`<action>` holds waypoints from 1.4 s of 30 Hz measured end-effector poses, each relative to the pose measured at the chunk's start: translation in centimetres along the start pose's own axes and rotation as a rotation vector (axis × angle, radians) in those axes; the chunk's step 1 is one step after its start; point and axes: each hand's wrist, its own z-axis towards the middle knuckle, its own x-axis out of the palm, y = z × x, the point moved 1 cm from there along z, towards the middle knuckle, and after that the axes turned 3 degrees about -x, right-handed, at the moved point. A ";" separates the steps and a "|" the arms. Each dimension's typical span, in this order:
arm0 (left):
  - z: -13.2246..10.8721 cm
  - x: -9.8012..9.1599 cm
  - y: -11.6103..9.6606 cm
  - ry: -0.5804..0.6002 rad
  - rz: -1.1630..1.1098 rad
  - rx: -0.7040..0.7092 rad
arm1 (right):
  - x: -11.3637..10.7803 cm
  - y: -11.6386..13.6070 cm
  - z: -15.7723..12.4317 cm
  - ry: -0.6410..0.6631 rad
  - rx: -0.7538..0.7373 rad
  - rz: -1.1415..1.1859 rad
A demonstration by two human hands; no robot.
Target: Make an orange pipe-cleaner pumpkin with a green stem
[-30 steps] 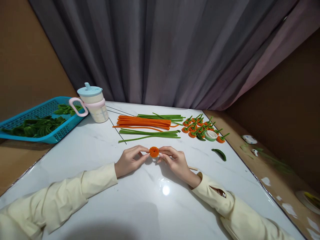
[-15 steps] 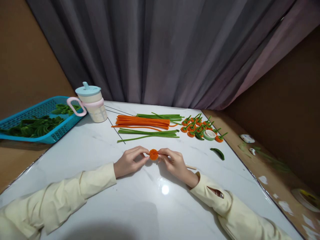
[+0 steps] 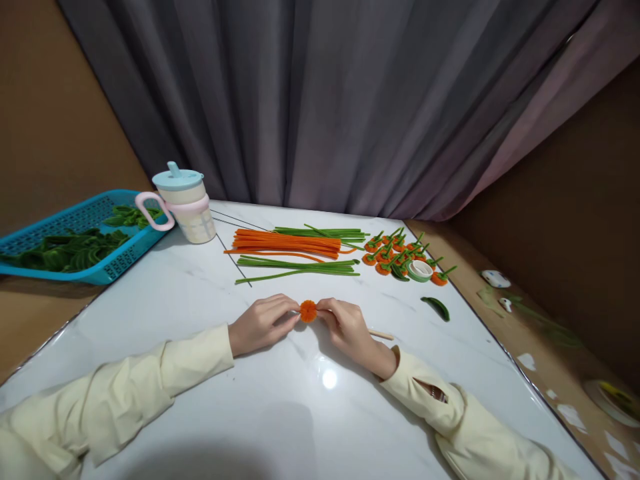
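Observation:
A small round orange piece (image 3: 308,311) with a ridged edge is held between my two hands above the white table. My left hand (image 3: 263,324) pinches its left side with thumb and fingertips. On its right side, my right hand (image 3: 350,331) grips the edge in the same way. A thin wooden stick (image 3: 381,334) lies partly behind my right hand. Beyond the hands lie a bundle of orange fuzzy stems (image 3: 287,244) and green stems (image 3: 300,267). Several orange pieces with green tops (image 3: 384,254) are grouped at the right.
At the left, a blue basket (image 3: 107,270) holds green leaf-like pieces beside a lidded cup (image 3: 193,213). A roll of tape (image 3: 420,269) and a dark green curved piece (image 3: 437,308) are on the right of the white table (image 3: 240,420).
The fingers of my left hand have closed up a little along the orange piece's left side. Both hands still hold it in nearly the same place.

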 end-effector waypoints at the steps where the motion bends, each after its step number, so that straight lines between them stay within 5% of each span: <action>1: 0.0 0.0 0.0 -0.008 -0.007 -0.004 | 0.0 0.0 0.0 0.001 -0.003 -0.007; 11: 0.1 0.0 0.3 -0.087 -0.046 -0.046 | 0.1 -0.3 -0.2 -0.052 -0.119 -0.028; 27: -0.1 0.3 0.5 -0.055 0.026 0.083 | -0.3 0.2 -0.1 0.001 -0.309 -0.209; 42: 0.1 0.0 0.5 -0.071 0.052 0.055 | -0.2 0.0 -0.1 -0.068 -0.184 -0.099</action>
